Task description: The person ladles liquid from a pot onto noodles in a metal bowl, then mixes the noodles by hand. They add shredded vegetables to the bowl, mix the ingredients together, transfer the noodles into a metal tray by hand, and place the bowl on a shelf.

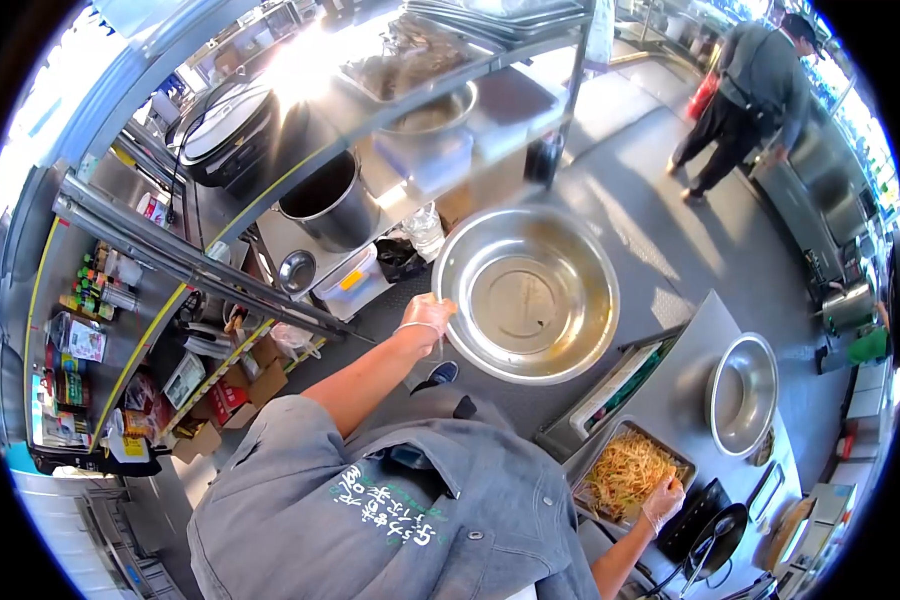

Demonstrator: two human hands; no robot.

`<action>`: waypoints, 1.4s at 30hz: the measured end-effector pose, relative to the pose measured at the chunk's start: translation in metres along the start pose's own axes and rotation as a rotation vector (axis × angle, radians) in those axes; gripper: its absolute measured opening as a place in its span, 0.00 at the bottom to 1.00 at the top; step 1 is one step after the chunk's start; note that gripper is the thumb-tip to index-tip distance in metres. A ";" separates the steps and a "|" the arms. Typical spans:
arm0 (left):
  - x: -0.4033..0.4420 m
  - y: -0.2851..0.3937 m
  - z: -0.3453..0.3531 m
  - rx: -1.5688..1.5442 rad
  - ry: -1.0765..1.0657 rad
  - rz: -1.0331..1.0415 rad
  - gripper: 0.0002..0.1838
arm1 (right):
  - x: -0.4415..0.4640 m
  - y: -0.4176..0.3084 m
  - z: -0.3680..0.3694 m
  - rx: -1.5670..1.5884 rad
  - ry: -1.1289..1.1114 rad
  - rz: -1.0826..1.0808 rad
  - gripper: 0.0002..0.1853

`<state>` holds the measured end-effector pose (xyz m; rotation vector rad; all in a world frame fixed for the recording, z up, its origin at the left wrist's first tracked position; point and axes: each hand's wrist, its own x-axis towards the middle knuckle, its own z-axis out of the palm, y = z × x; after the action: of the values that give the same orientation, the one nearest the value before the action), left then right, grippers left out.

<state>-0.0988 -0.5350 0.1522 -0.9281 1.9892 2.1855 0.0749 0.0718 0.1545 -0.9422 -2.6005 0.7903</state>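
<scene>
My left hand (429,314), in a clear plastic glove, grips the left rim of a large steel basin (526,290). The basin is held tilted above the floor, and its inside shows only a small dark speck and wet-looking shine. My right hand (662,502), also gloved, is closed at the right edge of a rectangular metal tray (582,494). Pale shredded food (630,470) with green bits fills this tray. Whatever the right fingers hold is hidden.
A second steel bowl (743,394) stands on the counter (705,335) at right, near a black pan (722,535). Shelving with a deep pot (327,205) rises at left. A person (750,95) in dark clothes stands farther off at upper right.
</scene>
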 end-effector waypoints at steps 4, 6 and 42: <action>0.069 0.080 -0.030 -0.293 -0.002 -0.236 0.11 | -0.018 -0.112 0.021 -0.123 0.016 -0.121 0.27; 0.122 0.117 -0.031 -0.373 0.058 -0.177 0.11 | -0.014 -0.116 0.044 0.051 0.058 -0.081 0.27; 0.661 0.166 -0.015 -0.494 -0.177 -0.011 0.16 | 0.037 -0.182 -0.029 0.325 0.783 0.437 0.03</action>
<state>-0.7038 -0.8120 0.0023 -0.7385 1.3887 2.7008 -0.0336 -0.0089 0.2851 -1.3833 -1.5724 0.7118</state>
